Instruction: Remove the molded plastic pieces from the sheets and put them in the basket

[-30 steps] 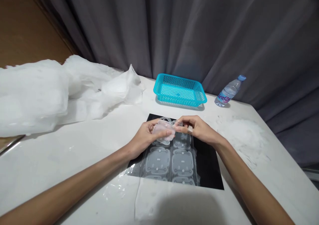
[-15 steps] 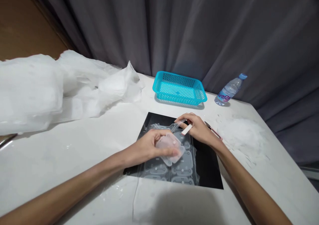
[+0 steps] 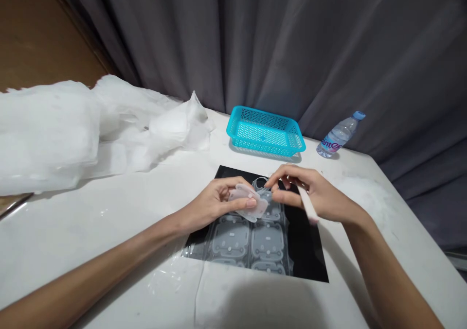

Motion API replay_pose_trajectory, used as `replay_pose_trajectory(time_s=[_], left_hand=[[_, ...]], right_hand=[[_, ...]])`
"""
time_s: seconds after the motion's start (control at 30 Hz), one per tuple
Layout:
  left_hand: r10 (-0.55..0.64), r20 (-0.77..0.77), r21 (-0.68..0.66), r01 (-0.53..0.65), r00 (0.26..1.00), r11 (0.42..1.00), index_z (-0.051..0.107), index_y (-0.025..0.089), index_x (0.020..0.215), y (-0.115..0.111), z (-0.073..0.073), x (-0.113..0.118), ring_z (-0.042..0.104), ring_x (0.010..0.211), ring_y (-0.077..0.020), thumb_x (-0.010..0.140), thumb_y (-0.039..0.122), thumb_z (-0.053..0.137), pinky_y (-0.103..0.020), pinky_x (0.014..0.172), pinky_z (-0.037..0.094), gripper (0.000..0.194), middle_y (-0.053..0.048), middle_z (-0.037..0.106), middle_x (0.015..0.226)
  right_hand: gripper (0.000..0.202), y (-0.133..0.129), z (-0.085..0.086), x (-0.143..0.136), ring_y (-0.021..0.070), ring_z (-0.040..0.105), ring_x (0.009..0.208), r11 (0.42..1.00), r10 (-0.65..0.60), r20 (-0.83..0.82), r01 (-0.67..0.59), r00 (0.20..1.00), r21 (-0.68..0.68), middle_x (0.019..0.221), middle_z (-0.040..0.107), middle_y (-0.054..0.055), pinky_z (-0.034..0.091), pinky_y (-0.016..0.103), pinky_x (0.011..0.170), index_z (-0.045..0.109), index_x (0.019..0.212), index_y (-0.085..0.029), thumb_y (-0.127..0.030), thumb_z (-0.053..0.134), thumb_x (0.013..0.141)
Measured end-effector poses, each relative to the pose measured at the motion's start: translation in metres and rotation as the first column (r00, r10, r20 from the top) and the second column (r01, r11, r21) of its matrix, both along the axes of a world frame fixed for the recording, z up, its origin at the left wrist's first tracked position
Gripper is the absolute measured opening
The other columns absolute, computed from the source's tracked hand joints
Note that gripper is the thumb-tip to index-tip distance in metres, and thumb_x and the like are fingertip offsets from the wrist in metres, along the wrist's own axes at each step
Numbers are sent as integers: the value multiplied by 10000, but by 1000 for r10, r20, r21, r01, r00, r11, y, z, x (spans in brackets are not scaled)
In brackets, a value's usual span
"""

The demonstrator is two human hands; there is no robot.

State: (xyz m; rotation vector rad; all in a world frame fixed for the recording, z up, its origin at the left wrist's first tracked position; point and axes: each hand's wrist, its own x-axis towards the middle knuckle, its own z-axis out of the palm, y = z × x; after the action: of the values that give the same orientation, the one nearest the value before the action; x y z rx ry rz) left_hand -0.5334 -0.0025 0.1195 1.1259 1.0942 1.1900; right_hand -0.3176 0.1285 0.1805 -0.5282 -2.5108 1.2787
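My left hand [image 3: 222,199] pinches a translucent frosted plastic piece [image 3: 251,203] between thumb and fingers. Just right of it, my right hand [image 3: 301,188] has its fingertips together on a thin clear strip [image 3: 260,183] beside the piece. A pale flat stick [image 3: 308,205] with a reddish end is tucked in my right hand, pointing down. Below both hands lies a black sheet [image 3: 306,251], with a clear sheet of several rounded translucent shapes [image 3: 268,241] on top. My left hand covers part of those shapes.
A blue perforated basket [image 3: 266,147] stands at the back. Right of it is a water bottle [image 3: 339,134]. White plastic wrapping [image 3: 120,134] is heaped at the left. Thin clear scraps [image 3: 368,198] lie on the white table [image 3: 146,285] at the right. A grey curtain hangs behind.
My right hand has turned, and the stick has swung from pointing left to pointing down toward the right. The frosted piece is more tilted in my left hand, uncovering more shapes below.
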Motion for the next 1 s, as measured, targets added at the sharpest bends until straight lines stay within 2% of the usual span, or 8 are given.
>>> replay_pose_trajectory(time_s=[0.1, 0.27, 0.4, 0.5, 0.6, 1.0], left_hand=[[12, -4, 10, -11, 1000, 1000, 726, 163, 927, 0, 1, 0, 686, 750, -139, 855, 320, 817, -231, 703, 518, 196, -10, 746, 808], [35, -7, -23, -35, 999, 999, 734, 153, 956, 1, 3, 2, 705, 756, -154, 876, 369, 802, -249, 706, 544, 240, -35, 765, 858], [17, 107, -64, -11, 994, 998, 748, 158, 1015, 0, 1, 5, 735, 790, -161, 902, 390, 789, -256, 747, 568, 262, -49, 789, 912], [0, 233, -109, 26, 972, 994, 745, 158, 1098, 0, -1, 8, 764, 876, -190, 925, 417, 767, -308, 850, 592, 312, -84, 804, 1001], [8, 317, -172, 49, 948, 984, 745, 148, 1138, -1, -2, 9, 772, 938, -212, 943, 425, 747, -354, 924, 592, 339, -115, 801, 1071], [-11, 421, -202, 106, 907, 974, 738, 103, 1240, 0, -5, 7, 754, 1106, -283, 1041, 369, 605, -452, 1063, 553, 358, -195, 761, 1237]], right_hand=[[211, -9, 4, -3, 200, 587, 875, 995, 65, 18, -66, 998, 74, 966, 720, 31, 477, 341, 815, 758, 979, -255, -449, 782, 900], [192, -9, -3, -7, 186, 580, 813, 994, 43, -21, -41, 999, 99, 870, 705, 23, 470, 327, 753, 751, 884, -243, -416, 713, 958], [165, -6, -7, -7, 154, 549, 717, 999, -9, -20, 10, 1000, 41, 848, 696, 11, 441, 296, 670, 738, 879, -228, -366, 701, 961], [178, -4, -11, -9, 127, 503, 631, 998, -40, -27, 39, 999, -52, 797, 673, -3, 411, 279, 610, 721, 901, -212, -367, 674, 975], [181, -2, -16, -11, 121, 503, 627, 991, -68, -48, 61, 997, -122, 780, 662, -9, 400, 269, 597, 705, 909, -203, -368, 670, 974], [153, 4, -22, -11, 137, 552, 707, 987, -60, -36, 54, 998, -153, 819, 663, -3, 433, 265, 634, 696, 919, -203, -346, 676, 969]])
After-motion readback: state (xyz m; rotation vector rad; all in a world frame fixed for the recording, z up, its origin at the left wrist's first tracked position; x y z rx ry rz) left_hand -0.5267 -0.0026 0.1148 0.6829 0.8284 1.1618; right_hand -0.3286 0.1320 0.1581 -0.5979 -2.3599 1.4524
